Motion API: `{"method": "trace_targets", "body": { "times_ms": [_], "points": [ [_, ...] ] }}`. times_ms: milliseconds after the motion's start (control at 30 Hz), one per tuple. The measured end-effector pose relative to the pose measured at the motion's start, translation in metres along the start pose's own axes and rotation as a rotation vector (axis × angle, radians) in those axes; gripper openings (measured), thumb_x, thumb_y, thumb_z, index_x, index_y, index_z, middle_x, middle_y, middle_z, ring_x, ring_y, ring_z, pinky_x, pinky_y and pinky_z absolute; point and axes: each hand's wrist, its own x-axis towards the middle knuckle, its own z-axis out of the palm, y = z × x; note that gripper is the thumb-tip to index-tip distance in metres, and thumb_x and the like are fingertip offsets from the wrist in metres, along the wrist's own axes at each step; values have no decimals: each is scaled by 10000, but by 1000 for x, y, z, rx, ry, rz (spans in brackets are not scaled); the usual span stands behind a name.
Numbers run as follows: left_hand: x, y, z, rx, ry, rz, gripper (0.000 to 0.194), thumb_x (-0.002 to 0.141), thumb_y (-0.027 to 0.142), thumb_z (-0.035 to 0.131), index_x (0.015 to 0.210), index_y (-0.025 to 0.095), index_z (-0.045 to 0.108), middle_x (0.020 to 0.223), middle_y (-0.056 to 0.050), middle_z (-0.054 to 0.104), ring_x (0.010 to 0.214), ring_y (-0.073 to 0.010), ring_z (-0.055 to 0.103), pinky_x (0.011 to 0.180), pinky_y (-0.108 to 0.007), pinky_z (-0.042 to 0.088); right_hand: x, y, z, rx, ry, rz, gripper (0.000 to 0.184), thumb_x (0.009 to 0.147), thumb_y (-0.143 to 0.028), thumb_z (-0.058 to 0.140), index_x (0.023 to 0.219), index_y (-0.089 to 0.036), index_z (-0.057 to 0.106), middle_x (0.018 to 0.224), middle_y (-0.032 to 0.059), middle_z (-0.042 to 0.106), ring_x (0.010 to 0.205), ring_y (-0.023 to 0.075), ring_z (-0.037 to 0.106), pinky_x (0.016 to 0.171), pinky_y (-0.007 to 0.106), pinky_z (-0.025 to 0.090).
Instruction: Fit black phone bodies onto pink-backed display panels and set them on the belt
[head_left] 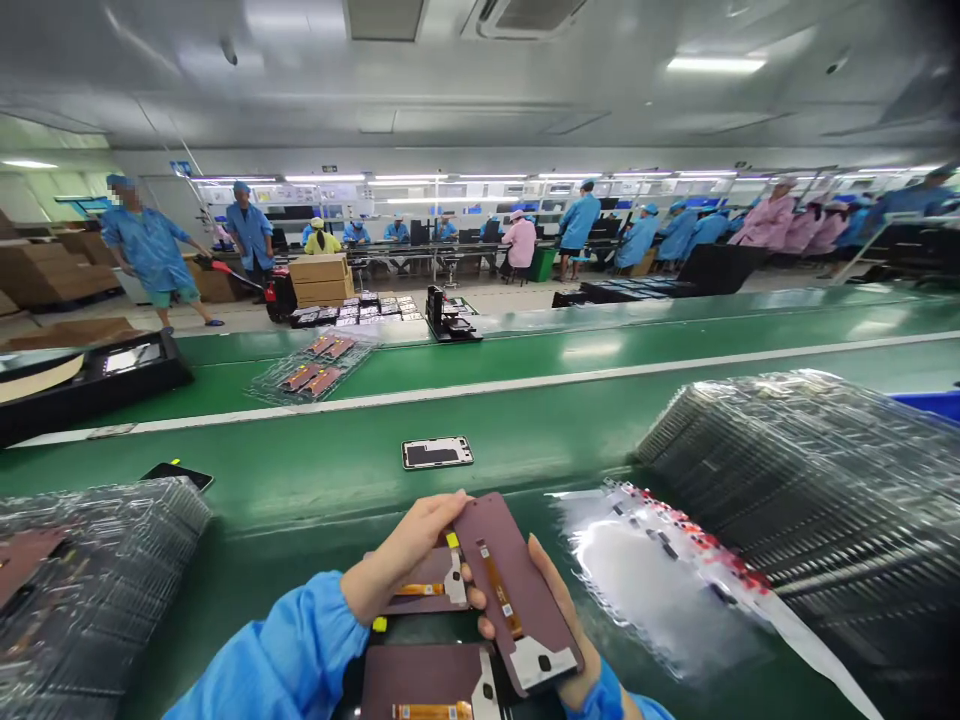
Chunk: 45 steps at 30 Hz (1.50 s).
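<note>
A phone screen (510,570), its brown back facing up with an orange ribbon cable and a white piece at the near end, lies tilted in my right hand (574,640). That hand wraps it from below, thumb along the right edge and fingertips curled over the left edge. My left hand (409,550) pinches its upper left corner near a small yellow tab (452,540). Beneath my hands rest two more phone screens, a farther one (420,603) partly covered by my left hand, and a nearer one (427,675) cut off by the bottom edge.
Ahead lies a phone frame (437,453) on the green bench (315,480). Stacked clear trays stand at left (150,580) and right (810,470). Beside the right stack is white film (637,570) with red marks. Farther off, a tray (315,370) holds several screens; co-workers (577,225) are behind.
</note>
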Motion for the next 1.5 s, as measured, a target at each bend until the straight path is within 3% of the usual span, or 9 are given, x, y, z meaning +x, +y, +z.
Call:
{"method": "trace_targets", "body": {
  "times_ms": [100, 233, 433, 533, 733, 867, 1000, 1267, 1500],
  "points": [
    [52, -5, -35, 252, 136, 51, 374, 868, 433, 643, 1061, 115, 687, 1165, -152, 682, 1147, -293, 584, 1028, -430, 421, 6, -4, -21, 94, -18, -1, 803, 687, -868, 535, 969, -138, 714, 765, 70, 670, 554, 145, 571, 524, 246, 444],
    [96, -15, -90, 513, 301, 57, 453, 880, 351, 659, 1288, 183, 562, 1466, -119, 463, 1358, -339, 398, 1123, -612, 281, 10, -11, -34, 122, 1, -104, 724, 733, -825, 547, 959, -160, 723, 820, 93, 702, 653, 170, 590, 550, 246, 456],
    [93, -31, -131, 574, 336, 147, 343, 845, 353, 697, 1124, 162, 642, 1303, -108, 588, 1276, -309, 486, 1107, -573, 329, 16, -16, -30, 124, -11, -143, 746, 704, -800, 613, 1037, -144, 737, 887, 96, 742, 649, 141, 620, 533, 217, 489],
    [78, -32, -136, 462, 433, 206, 582, 675, 444, 813, 1144, 158, 619, 1254, -130, 572, 1275, -347, 479, 1118, -526, 341, 17, -15, -30, 122, 49, -204, 714, 762, -755, 601, 1080, -129, 726, 1057, 131, 738, 708, 155, 662, 543, 226, 522],
    [-1, -26, -119, 47, 539, 238, 886, 698, 671, 691, 1402, 273, 332, 1183, -86, 596, 1076, -298, 665, 884, -448, 558, -4, -15, -15, 84, 111, -287, 513, 846, -559, 664, 1191, -180, 689, 1200, 108, 707, 850, 208, 718, 732, 300, 582],
    [-78, -29, -86, -300, 370, 169, 871, 671, 508, 826, 1395, 265, 407, 1286, -148, 632, 1144, -334, 641, 916, -415, 537, -21, -16, 7, -171, 143, -479, 500, 830, -484, 725, 1280, -290, 629, 1352, 71, 623, 1163, 254, 631, 956, 358, 534],
    [-134, -43, -51, -509, 196, 192, 894, 627, 411, 883, 1403, 292, 458, 1396, -146, 585, 1309, -373, 512, 1032, -408, 456, -33, -11, 23, -575, 119, -621, 601, 833, -542, 712, 1374, -349, 537, 1410, 78, 577, 1252, 246, 576, 1023, 352, 498],
    [-160, -53, -19, -476, 29, 210, 1021, 609, 465, 886, 1471, 296, 365, 1457, -147, 507, 1311, -394, 489, 1092, -475, 370, -49, 0, 45, -1286, 31, -754, 594, 899, -570, 609, 1425, -319, 492, 1465, 107, 513, 1325, 258, 513, 1071, 354, 454],
    [-163, -40, -10, -432, -29, 246, 922, 645, 408, 886, 1440, 355, 423, 1449, -87, 520, 1330, -329, 485, 1111, -420, 355, -52, 5, 48, -1480, -41, -748, 567, 936, -535, 573, 1428, -267, 485, 1474, 118, 499, 1318, 238, 521, 1061, 328, 465]
  ]
}}
